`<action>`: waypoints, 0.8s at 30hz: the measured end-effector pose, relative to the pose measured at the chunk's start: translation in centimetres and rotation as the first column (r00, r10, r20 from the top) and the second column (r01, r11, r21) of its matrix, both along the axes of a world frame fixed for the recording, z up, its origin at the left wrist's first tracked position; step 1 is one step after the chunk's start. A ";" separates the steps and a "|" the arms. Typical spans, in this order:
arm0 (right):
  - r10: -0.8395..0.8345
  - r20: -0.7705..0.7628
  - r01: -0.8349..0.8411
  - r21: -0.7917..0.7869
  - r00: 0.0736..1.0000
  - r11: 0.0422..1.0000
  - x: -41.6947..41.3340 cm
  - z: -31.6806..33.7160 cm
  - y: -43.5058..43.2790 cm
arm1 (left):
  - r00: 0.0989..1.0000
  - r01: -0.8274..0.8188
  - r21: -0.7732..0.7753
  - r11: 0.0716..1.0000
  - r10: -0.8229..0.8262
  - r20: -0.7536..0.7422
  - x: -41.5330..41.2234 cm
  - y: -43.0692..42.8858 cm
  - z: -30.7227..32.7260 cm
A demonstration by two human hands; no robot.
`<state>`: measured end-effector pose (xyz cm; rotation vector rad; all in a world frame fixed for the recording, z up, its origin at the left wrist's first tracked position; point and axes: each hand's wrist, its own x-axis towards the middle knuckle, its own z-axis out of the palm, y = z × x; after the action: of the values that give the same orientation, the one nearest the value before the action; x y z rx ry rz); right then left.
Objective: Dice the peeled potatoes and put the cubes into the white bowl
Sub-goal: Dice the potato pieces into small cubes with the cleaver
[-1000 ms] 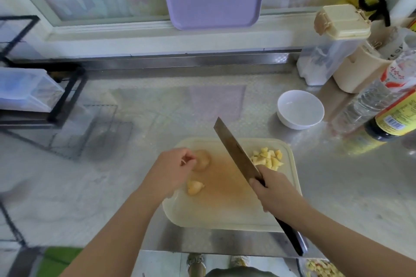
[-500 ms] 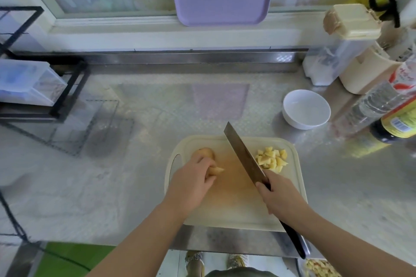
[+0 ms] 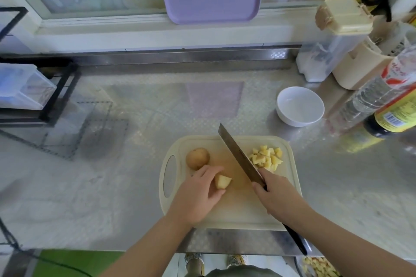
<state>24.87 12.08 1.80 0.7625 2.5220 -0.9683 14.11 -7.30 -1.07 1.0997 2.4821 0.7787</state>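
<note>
I have the left hand pinching a potato chunk between thumb and fingers, low on the board. The right hand is wrapped round the knife handle, with the blade slanting between the chunk and the cubes. A whole potato lies just beyond my left fingers. The bowl stands on the counter past the board's far right corner.

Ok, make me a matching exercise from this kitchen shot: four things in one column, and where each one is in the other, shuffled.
1 white bowl
2 knife
3 potato chunk
4 potato cubes

A gripped by the right hand
B heaped at the cutting board's far right
C on the counter beyond the board
D held by the left hand

Pairs: 1-C, 2-A, 3-D, 4-B.
</note>
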 end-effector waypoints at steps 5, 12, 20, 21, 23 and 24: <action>0.051 0.015 -0.051 0.034 0.999 0.998 -0.1 0.0 -0.3 | 0.979 -0.180 0.046 0.983 0.174 0.101 0.7 0.9 -0.7; 0.042 -0.033 -0.040 0.058 0.999 0.998 0.0 0.0 0.3 | 0.907 -0.366 0.072 0.928 0.338 0.251 1.5 4.1 0.0; 0.088 -0.068 -0.079 0.129 0.994 0.988 1.2 0.9 1.0 | 0.870 -0.428 0.059 0.902 0.394 0.297 1.4 5.6 0.2; 0.091 -0.067 -0.081 0.135 0.994 0.988 1.3 0.8 1.0 | 0.869 -0.434 0.059 0.899 0.399 0.293 1.4 5.9 0.3; 0.088 -0.068 -0.078 0.139 0.994 0.987 1.4 0.7 0.9 | 0.856 -0.457 0.052 0.888 0.423 0.297 1.2 6.5 0.4; 0.086 -0.067 -0.076 0.138 0.994 0.988 1.4 0.7 0.8 | 0.849 -0.469 0.047 0.882 0.436 0.300 1.1 6.6 0.4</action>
<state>26.29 12.87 2.50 0.6673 2.6812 -0.8191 15.26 -0.68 -0.71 0.3803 2.4902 1.1385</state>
